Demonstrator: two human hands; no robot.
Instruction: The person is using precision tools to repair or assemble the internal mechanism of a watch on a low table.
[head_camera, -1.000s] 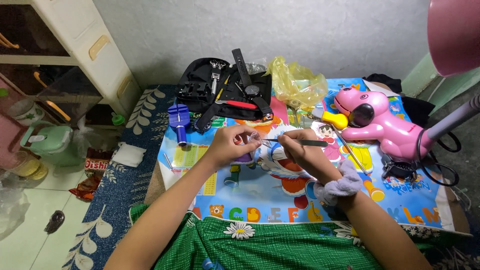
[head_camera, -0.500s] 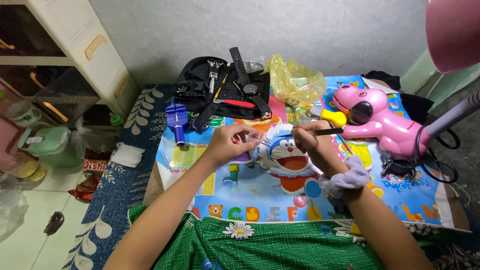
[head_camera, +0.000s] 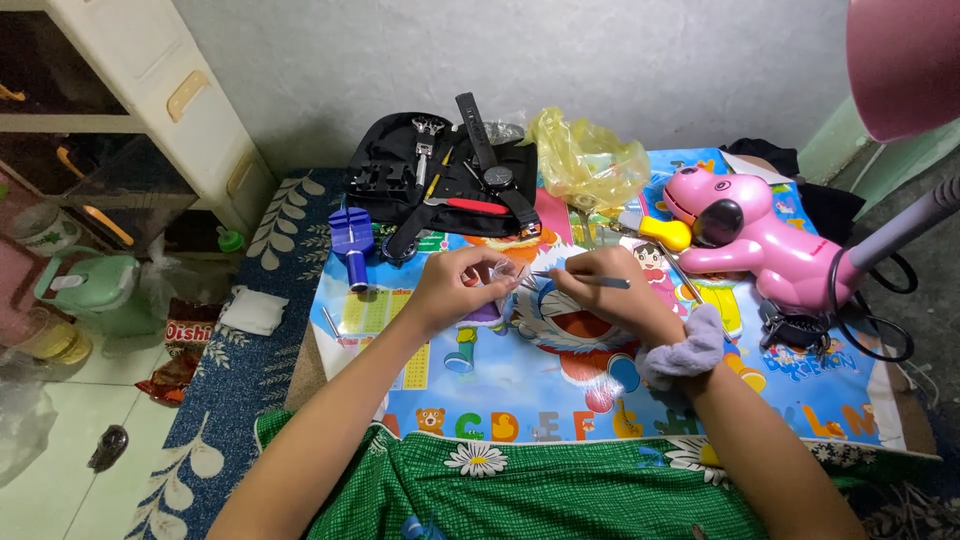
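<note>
My left hand (head_camera: 455, 288) pinches a small round clear part (head_camera: 505, 272) above a colourful cartoon mat (head_camera: 560, 380). My right hand (head_camera: 612, 292), with a lilac scrunchie (head_camera: 688, 350) on the wrist, grips thin metal tweezers (head_camera: 585, 279). The tweezer tip touches the small part between both hands. What the part is exactly is too small to tell.
Behind the hands lies a black tool pouch (head_camera: 400, 170) with a wristwatch (head_camera: 497, 176) and a red-handled tool (head_camera: 470, 206). A blue tool (head_camera: 352, 238) stands at left. A yellow plastic bag (head_camera: 588, 160), a pink toy-shaped object (head_camera: 760, 235) and a lamp arm (head_camera: 900, 230) are at right.
My right hand lifted away to the right with the tweezers, then came back; the tip now meets the small part in my left hand.
</note>
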